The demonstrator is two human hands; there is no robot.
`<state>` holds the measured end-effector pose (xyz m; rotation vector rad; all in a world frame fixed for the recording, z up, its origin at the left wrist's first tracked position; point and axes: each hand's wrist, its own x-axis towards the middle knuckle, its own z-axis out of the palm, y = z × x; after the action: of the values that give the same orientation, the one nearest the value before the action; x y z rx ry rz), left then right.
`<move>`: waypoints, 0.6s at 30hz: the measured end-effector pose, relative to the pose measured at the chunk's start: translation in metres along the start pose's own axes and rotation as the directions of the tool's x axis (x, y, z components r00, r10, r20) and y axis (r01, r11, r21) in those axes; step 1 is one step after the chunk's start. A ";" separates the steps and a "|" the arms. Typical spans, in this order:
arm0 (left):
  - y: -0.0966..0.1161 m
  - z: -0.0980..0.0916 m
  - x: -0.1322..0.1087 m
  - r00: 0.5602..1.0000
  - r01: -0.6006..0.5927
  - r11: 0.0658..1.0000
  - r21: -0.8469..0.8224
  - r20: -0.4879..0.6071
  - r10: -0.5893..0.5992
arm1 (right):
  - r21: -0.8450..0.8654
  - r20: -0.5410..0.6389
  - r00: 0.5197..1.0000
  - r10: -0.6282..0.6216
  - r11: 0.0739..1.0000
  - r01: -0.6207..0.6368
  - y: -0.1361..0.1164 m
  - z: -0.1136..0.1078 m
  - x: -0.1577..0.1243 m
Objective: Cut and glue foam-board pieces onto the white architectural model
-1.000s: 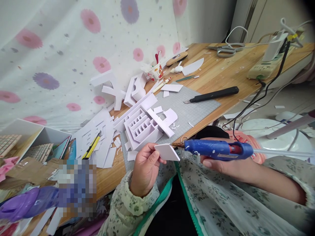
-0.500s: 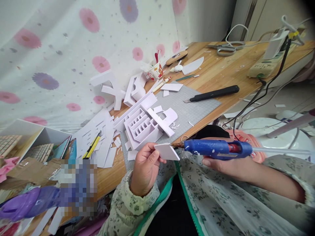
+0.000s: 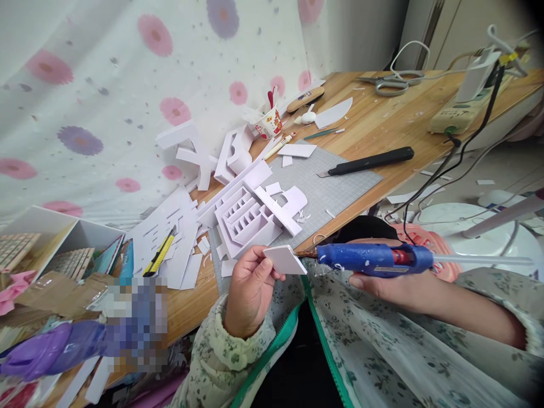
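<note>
Purple-lidded bottle [image 3: 36,348]: on its side, between eight and nine o'clock from the white foam-board piece [image 3: 283,259] you hold.
Divided storage box [image 3: 96,231]: white, at about nine o'clock, well apart from your hands.
Slotted board sheet [image 3: 170,207]: white, between nine and ten o'clock, among loose offcuts.
Yellow-and-black utility knife [image 3: 159,252]: lying on those boards, at nine o'clock.
Foam-board model [image 3: 259,235]: white, walled, with rows of small cells; between ten and eleven o'clock, near your left hand [image 3: 253,286].
Left hand: thumb on the near face of the piece, fingers behind it; clamped together on the piece's left end.
Printed paper cup [image 3: 267,123]: at twelve o'clock, a red handle standing in it.
Foam-board piece: raised in front of you, tilted, its right edge at the nozzle of your blue glue gun [image 3: 374,259].
Gridded cutting mat [image 3: 344,184]: grey, at one o'clock, partly under the model.
Black-handled cutter [image 3: 369,161]: across the mat's edge, blade toward about nine o'clock.
Glue gun: at three o'clock, nozzle toward nine, clear glue stick [image 3: 480,259] out of its rear.
Grey-handled scissors [image 3: 378,82]: one o'clock, far side of the table.
Right hand [image 3: 391,292]: closed around the gun from below; thumb visible, other fingers hidden, trigger pressure cannot be told.
Power strip [image 3: 450,119]: between one and two o'clock, cables attached.
</note>
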<state>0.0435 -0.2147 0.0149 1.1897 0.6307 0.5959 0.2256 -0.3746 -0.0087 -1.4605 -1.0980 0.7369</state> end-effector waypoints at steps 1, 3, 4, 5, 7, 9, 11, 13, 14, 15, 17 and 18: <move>0.000 0.000 0.000 1.000 -0.003 1.000 0.000 0.000 0.003 | -0.003 -0.001 1.000 -0.001 1.000 0.001 0.000 0.000 0.000; 0.001 -0.001 0.000 1.000 -0.011 1.000 0.001 0.004 0.011 | -0.013 -0.004 1.000 -0.010 1.000 0.010 0.000 0.000 0.000; 0.001 -0.001 0.001 1.000 -0.015 1.000 0.001 0.006 0.015 | -0.021 0.003 1.000 -0.015 1.000 0.015 0.000 0.000 0.000; 0.001 -0.001 0.001 1.000 -0.018 1.000 0.004 0.009 0.018 | -0.029 0.008 1.000 -0.020 0.999 0.020 0.000 -0.001 0.000; 0.002 -0.002 0.001 1.000 -0.023 1.000 0.010 0.012 0.023 | -0.042 0.017 0.999 -0.032 0.999 0.032 0.000 -0.001 0.001; 0.003 -0.002 0.002 1.000 -0.023 1.000 0.009 0.012 0.023 | -0.044 0.022 0.999 -0.041 0.998 0.042 0.000 -0.001 0.001; 0.004 -0.003 0.002 1.000 -0.024 1.000 0.001 0.005 0.024 | -0.034 0.018 0.999 -0.050 0.998 0.050 0.001 0.000 0.001; 0.005 -0.003 0.003 1.000 -0.028 1.000 -0.005 -0.006 0.028 | -0.026 0.025 0.998 -0.057 0.998 0.057 0.001 0.000 0.001; 0.006 -0.003 0.003 0.999 -0.031 1.000 -0.004 -0.012 0.031 | -0.026 0.031 0.998 -0.057 0.998 0.058 0.001 0.000 0.002; 0.006 -0.003 0.002 0.999 -0.034 0.999 -0.002 -0.015 0.034 | -0.027 0.037 0.998 -0.057 0.998 0.058 0.001 0.000 0.002; 0.007 -0.002 0.002 0.999 -0.037 0.999 0.001 -0.017 0.037 | -0.039 0.054 0.997 -0.055 0.998 0.057 0.001 0.000 0.002; 0.007 -0.002 0.002 0.999 -0.037 0.999 0.002 -0.017 0.037 | -0.046 0.060 0.997 -0.058 0.997 0.061 0.000 -0.001 0.002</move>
<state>0.0428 -0.2099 0.0211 1.2010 0.6245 0.6377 0.2273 -0.3731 -0.0083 -1.4481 -1.2063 0.7199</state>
